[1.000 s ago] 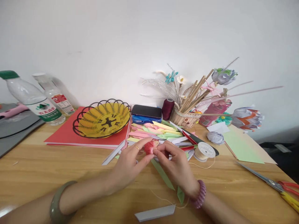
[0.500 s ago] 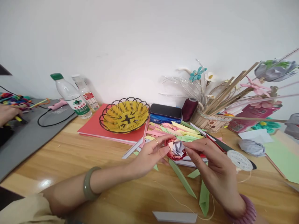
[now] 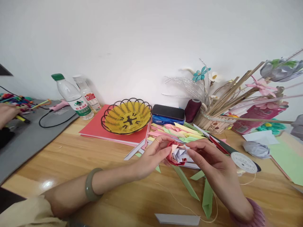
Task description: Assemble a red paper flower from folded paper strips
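Note:
A folded paper flower (image 3: 178, 155), red outside with pale lilac points in the middle, is held up over the table between both hands. My left hand (image 3: 153, 156) grips its left rim between thumb and fingers. My right hand (image 3: 213, 164) pinches its upper right edge with thumb and forefinger. Behind and below lie folded paper strips (image 3: 180, 130) in pink, yellow, green and white. Green folded strips (image 3: 187, 183) stick out beneath the hands. A grey folded strip (image 3: 177, 219) lies near the front edge, beside a loose thin thread (image 3: 182, 204).
Behind stand a yellow woven basket (image 3: 126, 121) on red paper (image 3: 91, 129), a phone (image 3: 168, 111) on a blue pack, and a maroon thread spool (image 3: 193, 109). Two bottles (image 3: 79, 105) are at left. Right are a white spool (image 3: 243, 162) and a flower holder (image 3: 214, 124). Another person's hand (image 3: 8, 115) is far left.
The paper flower has turned slightly in my fingers and tilted. My right hand has shifted a little at its edge; my left hand stays nearly in place.

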A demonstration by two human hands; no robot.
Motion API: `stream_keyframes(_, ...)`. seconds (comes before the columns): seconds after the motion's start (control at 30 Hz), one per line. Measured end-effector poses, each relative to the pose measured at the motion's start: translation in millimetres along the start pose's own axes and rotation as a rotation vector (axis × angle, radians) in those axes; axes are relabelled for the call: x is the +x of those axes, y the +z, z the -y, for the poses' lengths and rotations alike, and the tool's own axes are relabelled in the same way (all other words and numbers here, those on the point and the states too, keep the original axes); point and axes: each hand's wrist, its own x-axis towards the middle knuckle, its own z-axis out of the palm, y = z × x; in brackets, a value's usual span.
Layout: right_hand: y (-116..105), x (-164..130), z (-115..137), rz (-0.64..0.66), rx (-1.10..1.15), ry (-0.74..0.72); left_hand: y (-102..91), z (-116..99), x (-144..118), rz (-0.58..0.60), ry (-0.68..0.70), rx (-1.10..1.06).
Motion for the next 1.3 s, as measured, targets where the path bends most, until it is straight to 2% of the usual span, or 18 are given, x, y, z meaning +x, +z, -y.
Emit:
stream_keyframes(0.1, 2, 0, -1, 0.017, -0.008, -0.006, -0.8, 1, -1, 0.028, -0.02, -0.038)
stream_keyframes(0.23, 3, -2, 0, -0.004, -0.146, -0.205, -3.9, 8, -1, 0.075, -0.001, -0.127)
stream_keyframes(0.37, 4, -6, 4, 0.006, -0.252, -0.394, -3.4, 11, 2, 0.036, 0.149, -0.047)
stream_keyframes(0.43, 4, -7, 5, 0.013, -0.28, -0.44, -2.4, 12, 2, 0.0, 0.231, 0.026)
stream_keyframes(0.53, 5, -7, 5, 0.018, -0.296, -0.474, -2.1, 14, 1, -0.014, 0.275, 0.098)
stream_keyframes(0.67, 4, -7, 6, 0.045, -0.264, -0.453, -2.5, 15, -2, -0.019, 0.264, 0.189)
stream_keyframes(0.9, 10, -4, 7, 0.083, -0.139, -0.231, -1.0, 8, -4, -0.042, 0.342, 0.319)
stream_keyframes(0.97, 12, -4, 5, 0.063, -0.118, -0.213, -0.8, 8, -4, -0.056, 0.345, 0.331)
stream_keyframes(1.03, 12, -5, 3, 0.011, -0.157, -0.277, -0.6, 8, -3, -0.07, 0.313, 0.305)
stream_keyframes(1.13, 8, -7, 2, -0.085, -0.34, -0.523, -0.1, 9, -2, -0.092, 0.244, 0.237)
stream_keyframes(1.2, 5, -8, 2, -0.105, -0.452, -0.651, 0.4, 9, -1, -0.114, 0.228, 0.232)
stream_keyframes(1.3, 1, -9, 0, -0.102, -0.545, -0.727, 1.0, 8, -1, -0.15, 0.239, 0.26)
